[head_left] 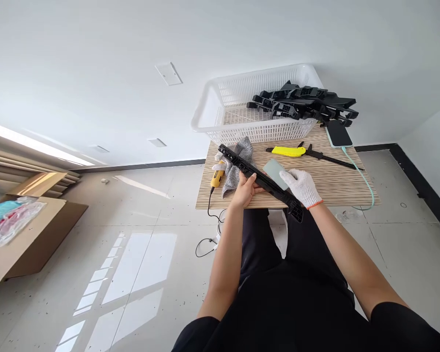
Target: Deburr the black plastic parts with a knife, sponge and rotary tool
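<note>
My bare left hand grips a long black plastic trim piece near its middle. The piece slants across the table's front edge, its wider end toward my right. My right hand, in a white knit glove with an orange cuff, pinches a pale grey-green rectangular pad beside the trim piece. Whether the pad touches it I cannot tell. Behind the piece's left end lie a grey cloth, a yellow corded tool and a white glove. A yellow utility knife lies farther back.
A white plastic basket holding several black plastic parts stands at the table's back. To the right are a phone on a green cable and a thin black part. A cardboard box sits at far left.
</note>
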Demonstrator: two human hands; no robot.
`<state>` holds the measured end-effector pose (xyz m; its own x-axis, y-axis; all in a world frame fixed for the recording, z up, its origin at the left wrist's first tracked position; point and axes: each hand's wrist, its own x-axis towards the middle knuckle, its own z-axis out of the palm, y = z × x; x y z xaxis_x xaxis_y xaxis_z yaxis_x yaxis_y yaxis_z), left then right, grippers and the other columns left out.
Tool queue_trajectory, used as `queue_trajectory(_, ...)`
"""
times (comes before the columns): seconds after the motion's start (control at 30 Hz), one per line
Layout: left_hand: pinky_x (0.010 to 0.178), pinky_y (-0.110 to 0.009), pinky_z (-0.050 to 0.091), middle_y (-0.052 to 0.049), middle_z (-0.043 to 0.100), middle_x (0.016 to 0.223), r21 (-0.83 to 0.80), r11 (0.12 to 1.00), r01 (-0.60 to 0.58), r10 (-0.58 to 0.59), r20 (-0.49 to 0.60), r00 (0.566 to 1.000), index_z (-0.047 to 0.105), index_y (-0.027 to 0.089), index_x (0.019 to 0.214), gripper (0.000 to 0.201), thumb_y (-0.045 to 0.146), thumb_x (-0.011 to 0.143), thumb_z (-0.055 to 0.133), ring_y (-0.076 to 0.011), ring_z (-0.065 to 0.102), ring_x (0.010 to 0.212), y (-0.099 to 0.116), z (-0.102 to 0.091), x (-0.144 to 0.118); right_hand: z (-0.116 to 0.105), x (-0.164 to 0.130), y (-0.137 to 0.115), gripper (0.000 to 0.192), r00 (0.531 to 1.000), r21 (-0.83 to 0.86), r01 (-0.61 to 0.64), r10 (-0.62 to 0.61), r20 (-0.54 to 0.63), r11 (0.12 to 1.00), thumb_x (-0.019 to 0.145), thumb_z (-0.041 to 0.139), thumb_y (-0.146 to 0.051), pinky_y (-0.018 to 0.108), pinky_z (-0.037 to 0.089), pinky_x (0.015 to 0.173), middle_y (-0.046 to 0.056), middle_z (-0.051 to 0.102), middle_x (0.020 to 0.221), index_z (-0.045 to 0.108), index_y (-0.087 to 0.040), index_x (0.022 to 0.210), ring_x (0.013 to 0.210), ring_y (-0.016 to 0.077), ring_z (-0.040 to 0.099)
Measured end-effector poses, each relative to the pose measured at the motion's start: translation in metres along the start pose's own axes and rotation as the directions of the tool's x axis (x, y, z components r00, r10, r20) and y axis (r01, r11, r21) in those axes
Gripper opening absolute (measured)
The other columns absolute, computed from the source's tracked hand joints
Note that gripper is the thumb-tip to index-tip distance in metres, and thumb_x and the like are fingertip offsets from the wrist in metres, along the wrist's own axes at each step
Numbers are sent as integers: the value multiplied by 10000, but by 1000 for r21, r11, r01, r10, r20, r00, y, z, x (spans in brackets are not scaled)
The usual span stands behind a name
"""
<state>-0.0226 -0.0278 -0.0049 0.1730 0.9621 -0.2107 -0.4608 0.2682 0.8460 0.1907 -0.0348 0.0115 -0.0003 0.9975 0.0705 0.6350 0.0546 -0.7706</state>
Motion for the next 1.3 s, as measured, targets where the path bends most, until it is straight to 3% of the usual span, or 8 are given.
queue_trajectory(0.13,931,-470,608,17,713,1069,0,1000,6,-6,-12,1000,407,286,1142,517,345,794,785,-234,737,1069,0,1,1,-1,-2,-2,559,985,-4,82,-80,155,997,904,513,-678,308,262,555,-19,445,536,400,-239,577,552,149,403)
queue_trajectory(0.3,940,-480,605,23,708,1064,-6,1000,22,-22,-21,1000,401,285,1130,506,329,788,772,-225,745,1051,2,3,0,1,1,0,549,1000,26,9,-9,-2,1000,909,494,-693,308,294,567,5,537,587,479,-239,601,594,167,456)
queue_trajectory(0.47,940,-469,605,17,716,1037,19,1000,24,-24,-8,1000,411,279,1099,476,334,790,769,-249,737,1079,2,3,0,-3,0,4,495,986,99,47,-62,155,994,926,521,-643,305,365,609,-8,586,614,593,-226,668,625,172,528)
queue_trajectory(0.57,925,-471,612,14,718,1038,29,1000,10,-10,3,1000,411,280,1107,479,352,797,769,-256,741,1066,1,2,-1,-2,-1,5,425,989,92,35,-48,141,995,940,538,-605,350,471,770,37,762,889,750,-240,988,859,250,679)
queue_trajectory(0.7,915,-474,617,9,715,1084,36,999,8,-8,-6,1000,420,287,1121,475,355,802,765,-257,738,1072,0,1,-1,3,-1,7,519,996,127,31,-41,76,991,934,592,-516,466,454,1063,51,675,1393,616,-304,1407,1256,299,626)
queue_trajectory(1.0,900,-459,622,7,715,1087,56,998,16,-15,-22,1000,402,285,1110,467,350,812,757,-250,733,1090,1,2,0,-1,-3,10,490,930,440,-149,-25,366,886,885,673,-503,368,616,771,71,768,1186,686,-256,1308,935,236,742)
queue_trajectory(1.2,874,-463,629,16,711,1024,59,998,3,-3,2,1000,409,284,1117,450,356,823,742,-242,759,985,0,0,0,4,-3,11,478,992,429,-118,93,80,896,861,695,-508,381,619,793,95,762,1195,703,-219,1241,983,248,734)
queue_trajectory(1.3,912,-471,619,8,717,1078,51,999,3,-3,-1,1000,416,293,1150,454,344,828,733,-246,750,1034,1,1,0,3,-4,11,456,990,429,-63,1,143,901,863,708,-469,411,592,913,82,756,1217,695,-229,1250,1066,250,720)
